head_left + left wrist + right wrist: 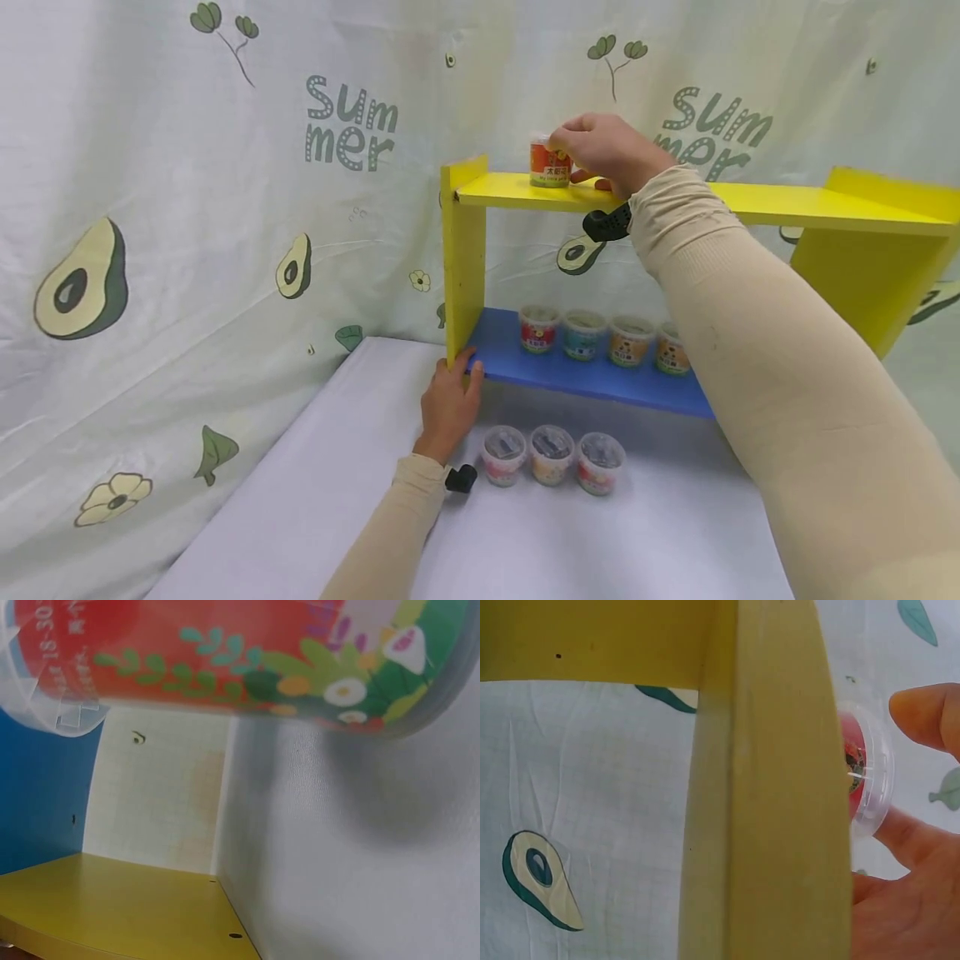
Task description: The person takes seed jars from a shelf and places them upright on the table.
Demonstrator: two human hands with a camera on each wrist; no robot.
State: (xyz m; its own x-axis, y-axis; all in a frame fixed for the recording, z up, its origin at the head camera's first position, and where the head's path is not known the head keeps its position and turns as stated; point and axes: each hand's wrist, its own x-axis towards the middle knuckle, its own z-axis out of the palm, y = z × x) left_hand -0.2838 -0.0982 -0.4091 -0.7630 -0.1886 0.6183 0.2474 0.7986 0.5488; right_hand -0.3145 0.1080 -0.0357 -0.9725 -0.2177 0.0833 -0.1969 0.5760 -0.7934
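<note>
Resting flat with fingers nearly straight, my left hand (pixel 450 404) touches the foot of the yellow shelf's side panel (pixel 465 267). My right hand (pixel 607 154) curls its fingers round the red cup (pixel 549 164) standing upright on the top board (pixel 787 204) near its left end.

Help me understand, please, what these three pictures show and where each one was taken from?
There is no machine: a person works with two bare hands and wears three cameras. The big picture comes from the head camera. The right hand holds a small red-labelled cup standing on the yellow top shelf. The left hand rests at the foot of the shelf's yellow side panel. Four cups stand on the blue lower shelf, and three more cups on the white table. The left wrist view looks past a red cup close up. The right wrist view shows the shelf edge and fingers round that cup.
</note>
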